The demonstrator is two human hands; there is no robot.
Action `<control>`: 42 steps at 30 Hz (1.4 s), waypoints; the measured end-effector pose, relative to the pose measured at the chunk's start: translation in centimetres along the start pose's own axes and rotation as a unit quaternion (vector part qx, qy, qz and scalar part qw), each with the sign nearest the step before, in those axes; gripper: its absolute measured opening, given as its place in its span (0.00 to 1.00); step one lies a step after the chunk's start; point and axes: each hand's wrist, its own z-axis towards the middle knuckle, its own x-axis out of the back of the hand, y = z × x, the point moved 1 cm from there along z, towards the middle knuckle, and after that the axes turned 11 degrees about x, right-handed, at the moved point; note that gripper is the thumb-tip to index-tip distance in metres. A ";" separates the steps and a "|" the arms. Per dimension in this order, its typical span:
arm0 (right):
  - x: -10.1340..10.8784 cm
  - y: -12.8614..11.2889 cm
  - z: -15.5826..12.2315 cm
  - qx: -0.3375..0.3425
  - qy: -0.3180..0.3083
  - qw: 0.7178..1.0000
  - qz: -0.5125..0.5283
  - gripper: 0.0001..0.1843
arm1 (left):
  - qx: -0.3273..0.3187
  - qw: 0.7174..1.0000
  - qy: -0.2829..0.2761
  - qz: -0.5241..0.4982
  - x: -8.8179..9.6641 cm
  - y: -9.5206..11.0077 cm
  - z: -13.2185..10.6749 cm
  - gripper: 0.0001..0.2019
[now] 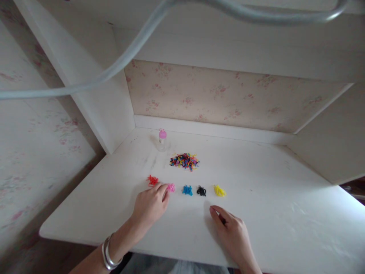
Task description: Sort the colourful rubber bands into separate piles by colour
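My left hand (pixel 152 201), with silver bangles on its wrist, reaches over the table. Its fingers are pinched together at a small pile of pink rubber bands (pixel 171 187), and the fingertips are partly hidden. Just beyond that hand is a pile of red rubber bands (pixel 152 180). Blue rubber bands (pixel 187 190), black rubber bands (pixel 201 191) and yellow rubber bands (pixel 219 190) form separate piles to the right. Below the black and yellow ones, my right hand (pixel 230 228) hovers with thumb and forefinger pressed together; whether anything is between them is too small to tell.
Farther back on the white table (pixel 273 213) lies a larger heap of mixed-colour rubber bands (pixel 185 161). A clear bottle with a pink cap (pixel 162 140) stands behind it to the left. White panels enclose the sides, and a pale cable (pixel 119 62) crosses overhead.
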 end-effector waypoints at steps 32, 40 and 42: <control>-1.1 -3.5 17.2 -0.014 -0.079 0.955 -0.285 0.21 | 0.045 0.957 0.008 -0.286 -1.3 -5.4 -3.4 0.10; -1.3 -2.3 17.7 -0.019 -0.094 0.960 -0.262 0.18 | 0.034 0.961 0.019 -0.273 -1.0 -5.1 -3.3 0.09; -1.5 -2.1 18.0 -0.014 -0.097 0.963 -0.249 0.17 | 0.029 0.962 0.018 -0.270 -1.0 -5.1 -3.3 0.09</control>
